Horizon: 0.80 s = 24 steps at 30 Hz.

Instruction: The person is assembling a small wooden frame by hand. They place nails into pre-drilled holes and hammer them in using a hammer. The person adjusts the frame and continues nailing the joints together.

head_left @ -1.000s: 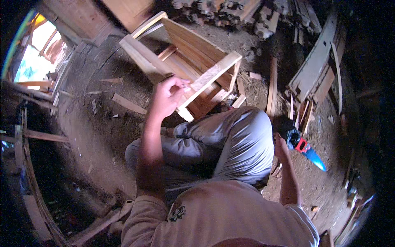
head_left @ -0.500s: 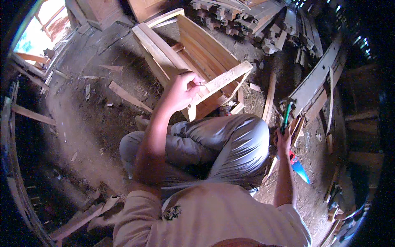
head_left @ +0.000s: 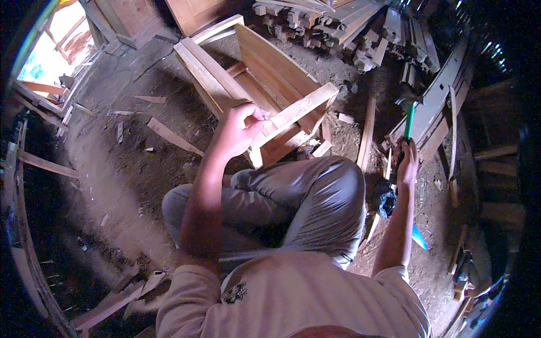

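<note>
A wooden frame of pale planks [head_left: 301, 110], built like an open box, lies on the ground in front of my knees. At the near end of its left side, my left hand [head_left: 239, 129] is closed in a pinch by the joint with the crosspiece. What the fingertips pinch is too small to make out. Out to the right, my right hand [head_left: 407, 160] is wrapped round the handle of a hammer [head_left: 409, 121]. The handle is green and the head points up and away from me, apart from the frame.
A saw's blue blade [head_left: 418, 238] shows beside my right forearm, its handle hidden. Stacked timber [head_left: 338, 28] lies beyond the frame. A long board [head_left: 437, 96] leans at the right. Loose strips such as this offcut [head_left: 174, 136] lie on the dirt floor to the left.
My right hand has raised the hammer and moved it outward and away from me; the forearm now covers the saw's red handle. My left hand stays pinched at the frame.
</note>
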Tool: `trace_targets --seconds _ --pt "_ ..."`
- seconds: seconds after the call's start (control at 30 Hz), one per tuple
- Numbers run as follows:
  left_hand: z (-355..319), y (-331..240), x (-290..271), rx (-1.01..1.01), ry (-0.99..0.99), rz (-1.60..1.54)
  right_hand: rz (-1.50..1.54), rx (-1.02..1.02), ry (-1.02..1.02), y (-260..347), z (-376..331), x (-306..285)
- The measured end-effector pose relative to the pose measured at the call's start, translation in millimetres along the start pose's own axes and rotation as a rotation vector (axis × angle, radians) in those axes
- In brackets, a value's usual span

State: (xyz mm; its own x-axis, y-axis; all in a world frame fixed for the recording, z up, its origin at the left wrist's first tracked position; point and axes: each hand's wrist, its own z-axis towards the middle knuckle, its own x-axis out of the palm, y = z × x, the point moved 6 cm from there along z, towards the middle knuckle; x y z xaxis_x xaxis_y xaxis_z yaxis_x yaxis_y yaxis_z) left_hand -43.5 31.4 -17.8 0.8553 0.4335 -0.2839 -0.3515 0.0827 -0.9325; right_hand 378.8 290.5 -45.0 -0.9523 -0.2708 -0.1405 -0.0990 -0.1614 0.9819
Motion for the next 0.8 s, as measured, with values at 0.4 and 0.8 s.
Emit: trace_targets --seconds 0.4,0.8 --pt "1.3 -3.2 2.5 0.073 -0.022 0.132 -0.353 0.088 0.128 62.6 -46.5 45.8" --pt "-0.1 5.3 4.8 0.118 -0.107 0.148 -0.687 -0.367 0.557 159.4 -96.1 148.4"
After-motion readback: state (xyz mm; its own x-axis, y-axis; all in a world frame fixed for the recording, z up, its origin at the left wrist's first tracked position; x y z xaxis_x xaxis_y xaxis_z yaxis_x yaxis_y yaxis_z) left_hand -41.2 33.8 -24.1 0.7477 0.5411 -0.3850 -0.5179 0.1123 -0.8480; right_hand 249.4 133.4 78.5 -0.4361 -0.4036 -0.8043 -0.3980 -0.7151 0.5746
